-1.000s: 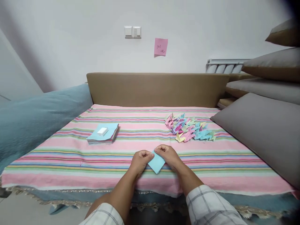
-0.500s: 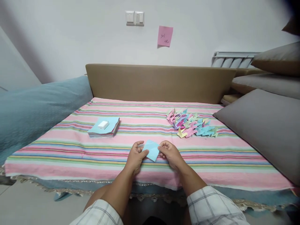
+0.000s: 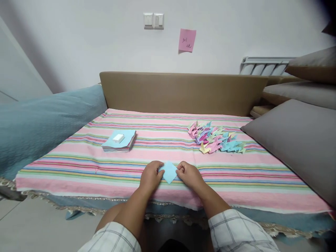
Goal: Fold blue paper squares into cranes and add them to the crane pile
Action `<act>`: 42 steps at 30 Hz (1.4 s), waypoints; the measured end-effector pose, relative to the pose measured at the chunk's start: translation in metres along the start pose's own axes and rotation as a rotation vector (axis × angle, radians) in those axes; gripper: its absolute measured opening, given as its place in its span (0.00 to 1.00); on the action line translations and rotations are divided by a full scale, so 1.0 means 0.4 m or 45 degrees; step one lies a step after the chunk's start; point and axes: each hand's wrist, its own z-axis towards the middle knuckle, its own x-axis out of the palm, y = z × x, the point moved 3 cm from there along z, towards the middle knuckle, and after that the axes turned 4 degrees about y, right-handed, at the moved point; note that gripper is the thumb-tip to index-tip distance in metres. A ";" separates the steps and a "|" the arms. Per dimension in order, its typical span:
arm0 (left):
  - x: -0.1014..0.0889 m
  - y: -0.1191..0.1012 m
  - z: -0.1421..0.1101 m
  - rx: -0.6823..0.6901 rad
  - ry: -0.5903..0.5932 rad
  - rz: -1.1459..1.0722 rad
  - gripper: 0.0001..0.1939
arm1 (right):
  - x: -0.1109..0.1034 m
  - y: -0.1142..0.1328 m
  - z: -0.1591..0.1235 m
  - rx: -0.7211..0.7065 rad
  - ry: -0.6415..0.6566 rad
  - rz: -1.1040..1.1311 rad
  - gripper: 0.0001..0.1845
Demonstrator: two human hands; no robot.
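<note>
A small folded piece of light blue paper (image 3: 169, 172), now diamond-shaped, is between my two hands above the striped cloth. My left hand (image 3: 151, 175) pinches its left corner between thumb and fingers. On the opposite side my right hand (image 3: 189, 174) is closed on the right corner, fingers curled. Beyond and to the right lies a cluster of folded paper cranes (image 3: 215, 139) in pink, blue, purple, green and yellow. To the left sits a stack of square coloured paper (image 3: 123, 142), blue sheet on top, with a small white block (image 3: 118, 138) resting on it.
The striped cloth (image 3: 162, 136) covers the seat, backed by a brown board (image 3: 181, 92). A blue padded armrest (image 3: 52, 115) bounds the left. Grey cushions (image 3: 291, 136) are piled on the right. A pink note (image 3: 187, 40) and light switches (image 3: 153, 21) are on the wall.
The blue paper has turned from a tilted position to a diamond with one corner pointing toward me. My left fingers have closed in on its edge. The view has shifted slightly.
</note>
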 end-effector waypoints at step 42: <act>0.006 -0.008 -0.004 -0.019 0.144 0.092 0.15 | 0.014 0.003 -0.007 -0.378 0.099 -0.270 0.19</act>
